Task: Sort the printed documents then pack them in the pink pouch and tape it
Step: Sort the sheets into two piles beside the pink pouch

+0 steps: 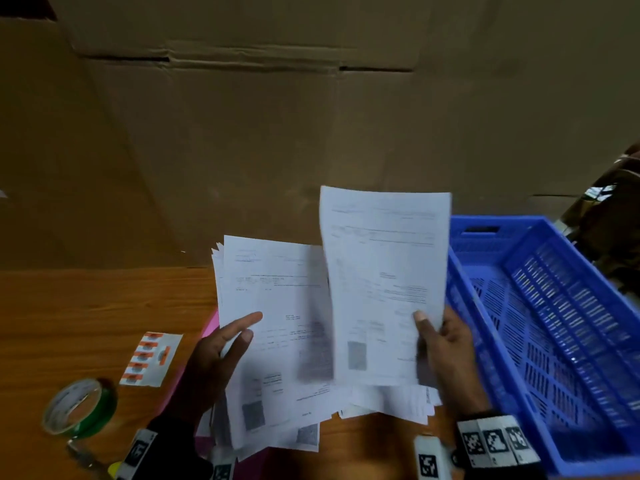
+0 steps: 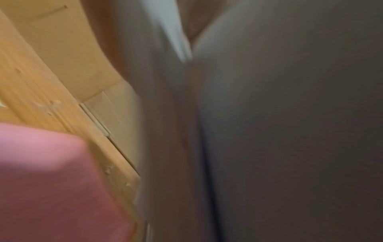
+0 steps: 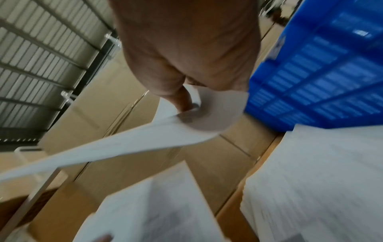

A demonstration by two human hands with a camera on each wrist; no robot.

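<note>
Wrist markers sit at the bottom edge of the head view, nearest the camera, one on each forearm. Right hand (image 1: 446, 351) pinches a single printed sheet (image 1: 384, 282) by its lower right corner, thumb on the printed face, other fingers behind it; the sheet stands nearly upright, just left of the blue crate (image 1: 561, 341). In the right wrist view the thumb (image 3: 182, 99) presses into the curled sheet (image 3: 128, 145), with the crate (image 3: 323, 68) just beside it. Left hand (image 1: 214, 358) grips a thicker stack of documents (image 1: 273, 306), thumb and forefinger on the top page, remaining fingers hidden under the stack; the stack is left of the crate, its right edge tucked behind the single sheet. More loose papers (image 1: 388, 400) lie flat on the wooden table (image 1: 86, 306) below both hands, left of the crate. Pink pouch (image 1: 211, 323) shows only as a sliver under the stack, left of the crate; it is a blurred pink patch (image 2: 51, 180) in the left wrist view, which is otherwise too smeared to read. Farther left of the crate are a label sheet with orange stickers (image 1: 150, 358) and a green tape roll (image 1: 81, 407) on the table. Cardboard boxes (image 1: 277, 116) rise behind the crate and table.
</note>
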